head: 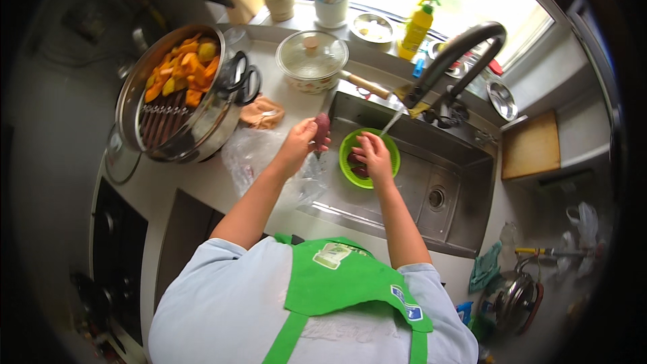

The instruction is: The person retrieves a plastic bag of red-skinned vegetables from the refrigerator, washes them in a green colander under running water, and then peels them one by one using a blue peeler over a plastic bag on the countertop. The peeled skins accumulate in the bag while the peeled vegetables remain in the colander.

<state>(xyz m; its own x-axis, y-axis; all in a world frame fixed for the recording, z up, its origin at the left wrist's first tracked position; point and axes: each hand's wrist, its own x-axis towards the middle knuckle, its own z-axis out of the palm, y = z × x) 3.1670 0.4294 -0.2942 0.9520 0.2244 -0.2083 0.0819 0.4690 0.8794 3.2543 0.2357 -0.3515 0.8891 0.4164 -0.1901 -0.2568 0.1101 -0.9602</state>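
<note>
My left hand [302,140] grips a purple-skinned sweet potato [322,131] above the left rim of the sink, over a clear plastic bag [258,162]. Over the green plastic basket [394,157] hovers my right hand [373,154], fingers slightly curled and apart, with nothing seen in them. More purple sweet potatoes [360,171] lie inside the basket, partly hidden by that hand. The basket stands in the stainless-steel sink [412,202]. A stream of water [392,122] runs from the dark faucet [457,58] close beside my right fingertips.
On the left stands a large steel steamer pot [132,111] with orange pumpkin chunks [189,65]. Scissors [245,78] rest by its rim, near an orange cloth [263,111]. A lidded saucepan [312,60] sits behind the sink, its wooden handle [368,85] reaching toward the faucet.
</note>
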